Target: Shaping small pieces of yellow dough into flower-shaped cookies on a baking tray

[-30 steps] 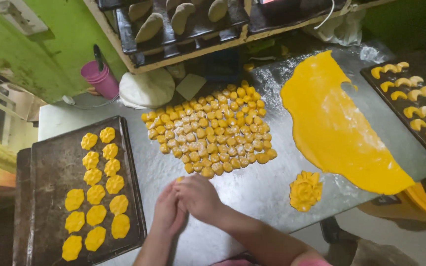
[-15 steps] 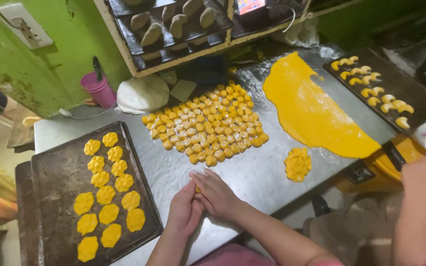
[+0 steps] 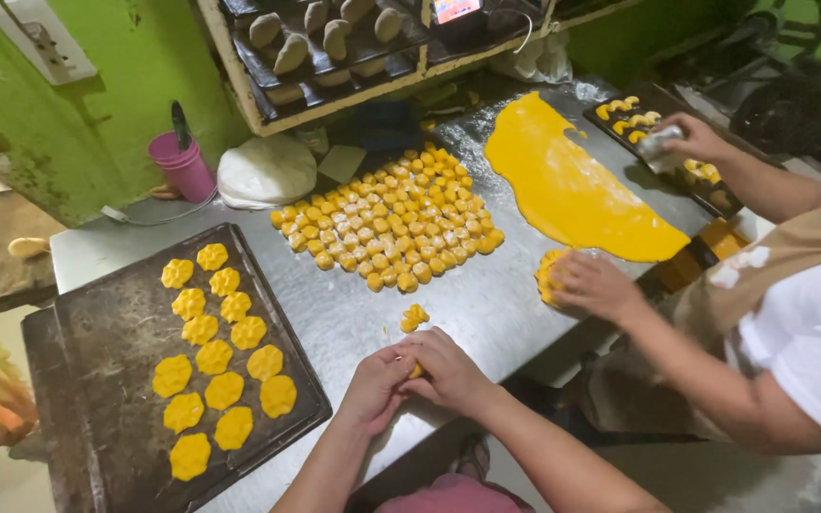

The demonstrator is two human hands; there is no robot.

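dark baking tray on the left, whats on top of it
The dark baking tray carries thirteen flat yellow dough pieces with scalloped edges, laid in two rough columns. The tray's left part is bare. Its near-left corner runs behind a yellow thing at the picture's edge, so anything there is hidden.

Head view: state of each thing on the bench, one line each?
Left hand: closed on dough piece, against the right.
Right hand: closed on dough piece.
Baking tray: partly filled with flat dough shapes.
Dough sheet: rolled flat.
Dough cubes: cut, floured, packed together.
Co-worker's hand: on a dough stack.
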